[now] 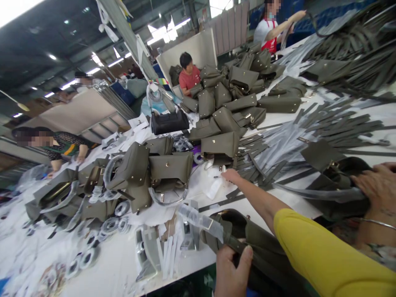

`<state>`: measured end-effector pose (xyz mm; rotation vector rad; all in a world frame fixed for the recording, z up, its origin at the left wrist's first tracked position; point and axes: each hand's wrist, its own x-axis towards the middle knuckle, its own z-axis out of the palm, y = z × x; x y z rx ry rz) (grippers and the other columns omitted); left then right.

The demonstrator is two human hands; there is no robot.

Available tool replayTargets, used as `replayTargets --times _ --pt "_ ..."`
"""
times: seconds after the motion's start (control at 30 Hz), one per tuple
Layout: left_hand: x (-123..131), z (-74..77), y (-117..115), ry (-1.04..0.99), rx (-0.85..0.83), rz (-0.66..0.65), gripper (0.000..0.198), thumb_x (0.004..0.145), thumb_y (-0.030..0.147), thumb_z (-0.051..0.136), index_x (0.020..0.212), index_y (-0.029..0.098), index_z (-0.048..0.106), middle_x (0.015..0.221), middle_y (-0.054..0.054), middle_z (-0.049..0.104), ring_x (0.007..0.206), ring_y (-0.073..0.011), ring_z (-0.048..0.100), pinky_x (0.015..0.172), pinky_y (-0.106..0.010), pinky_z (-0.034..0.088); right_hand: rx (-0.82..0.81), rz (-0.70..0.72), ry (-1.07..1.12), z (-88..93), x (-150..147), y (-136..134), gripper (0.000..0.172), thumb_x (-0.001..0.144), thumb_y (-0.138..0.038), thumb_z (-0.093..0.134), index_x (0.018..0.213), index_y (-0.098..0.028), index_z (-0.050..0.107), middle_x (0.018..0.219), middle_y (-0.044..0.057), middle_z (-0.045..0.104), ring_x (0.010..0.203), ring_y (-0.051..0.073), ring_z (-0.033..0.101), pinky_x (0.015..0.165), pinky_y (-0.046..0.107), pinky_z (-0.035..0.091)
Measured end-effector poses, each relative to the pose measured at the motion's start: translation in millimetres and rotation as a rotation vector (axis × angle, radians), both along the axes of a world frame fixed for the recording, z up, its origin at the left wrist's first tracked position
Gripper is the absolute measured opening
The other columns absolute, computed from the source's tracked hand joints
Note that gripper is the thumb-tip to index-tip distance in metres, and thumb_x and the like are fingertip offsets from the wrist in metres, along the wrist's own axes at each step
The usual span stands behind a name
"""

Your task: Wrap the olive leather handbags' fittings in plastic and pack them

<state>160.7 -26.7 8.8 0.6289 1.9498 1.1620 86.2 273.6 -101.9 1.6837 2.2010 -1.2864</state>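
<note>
Gripping the strap of the olive bag point(260, 241) at the bottom edge of the frame, the left hand point(230, 270) curls its fingers underneath and lays the thumb over the top, probably to stop the bag sliding off the table point(108, 268). The right hand point(230, 175), mid-frame beyond a yellow sleeve point(324, 255), reaches the white wrapping scraps point(213, 187); I cannot tell whether its fingers pinch anything. At the right edge a co-worker's hand point(379, 187) presses down on another bag point(337, 181).
</note>
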Motion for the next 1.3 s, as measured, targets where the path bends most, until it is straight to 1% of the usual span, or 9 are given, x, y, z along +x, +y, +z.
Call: replayTargets --times 0.2,0.37,0.5,0.57,0.67,0.77,0.9,0.97,1.3 --pt "-8.1 19.7 16.0 -0.048 0.098 -0.094 0.036 0.081 0.049 0.059 0.096 0.02 0.073 0.099 -0.01 0.073 0.096 -0.0267 0.065 0.089 -0.037 0.051 -0.287 -0.186 0.39 20.5 38.7 -11.0 0.014 0.082 -0.021 0.055 0.086 -0.008 0.059 0.071 0.012 0.066 0.067 0.019 0.065 0.064 0.028 0.053" --pt "-10.6 18.6 29.8 -0.01 0.101 -0.084 0.042 0.081 0.05 0.059 0.093 0.012 0.073 0.091 -0.01 0.074 0.09 -0.0258 0.066 0.082 -0.034 0.051 -0.334 -0.332 0.782 60.5 118.2 -32.9 0.013 0.091 -0.03 0.044 0.094 -0.019 0.052 0.068 -0.001 0.056 0.059 0.009 0.056 0.061 0.019 0.052" --pt "-6.8 10.8 37.9 0.028 0.11 -0.11 0.041 0.08 0.05 0.059 0.088 0.013 0.073 0.087 -0.008 0.074 0.086 -0.024 0.066 0.076 -0.031 0.049 -0.537 -0.341 1.237 108.4 196.1 -75.0 0.018 0.084 -0.035 0.06 0.095 -0.023 0.052 0.052 -0.01 0.032 0.037 0.004 0.027 0.035 0.012 0.028" --pt "-2.5 7.6 41.0 0.049 0.111 -0.128 0.041 0.08 0.051 0.059 0.084 0.013 0.073 0.083 -0.007 0.074 0.082 -0.0233 0.066 0.073 -0.03 0.049 -0.576 -0.301 1.219 128.3 225.6 -106.4 0.023 0.081 -0.035 0.066 0.095 -0.023 0.053 0.05 -0.012 0.027 0.035 0.003 0.017 0.032 0.012 0.017" --pt "6.0 5.1 44.6 0.086 0.126 -0.17 0.042 0.081 0.051 0.057 0.082 0.013 0.073 0.08 -0.006 0.074 0.079 -0.0226 0.066 0.072 -0.03 0.048 -0.423 -0.257 1.003 144.3 250.3 -152.8 0.025 0.082 -0.04 0.065 0.094 -0.022 0.053 0.051 -0.01 0.038 0.035 0.004 0.029 0.033 0.015 0.022" --pt "15.5 5.5 46.5 0.127 0.139 -0.227 0.041 0.082 0.05 0.056 0.082 0.013 0.073 0.08 -0.006 0.074 0.079 -0.0223 0.066 0.072 -0.03 0.047 -0.196 -0.173 0.793 146.4 258.2 -183.7 0.026 0.085 -0.045 0.058 0.094 -0.02 0.054 0.051 -0.007 0.047 0.039 0.009 0.044 0.039 0.019 0.033" --pt "26.6 6.7 46.9 0.154 0.118 -0.259 0.042 0.082 0.05 0.056 0.08 0.012 0.074 0.076 -0.007 0.074 0.075 -0.0219 0.066 0.07 -0.03 0.047 0.268 -0.098 0.594 143.5 262.7 -199.1 0.027 0.086 -0.044 0.055 0.081 -0.018 0.058 0.058 -0.004 0.052 0.052 0.011 0.049 0.052 0.021 0.039" --pt "30.4 6.0 46.7 0.151 0.116 -0.263 0.042 0.082 0.05 0.056 0.079 0.013 0.074 0.075 -0.007 0.074 0.074 -0.0219 0.066 0.069 -0.03 0.048 0.414 -0.078 0.551 143.6 265.7 -201.9 0.026 0.087 -0.042 0.055 0.079 -0.018 0.06 0.063 -0.003 0.055 0.056 0.01 0.049 0.055 0.02 0.039" --pt "41.8 -3.1 48.0 0.191 0.101 -0.261 0.044 0.082 0.051 0.055 0.068 0.013 0.071 0.067 -0.006 0.071 0.066 -0.019 0.063 0.061 -0.027 0.043 0.536 -0.014 0.448 140.2 274.1 -206.4 0.018 0.088 -0.037 0.054 0.09 -0.021 0.062 0.064 -0.003 0.061 0.052 0.011 0.055 0.053 0.018 0.039"
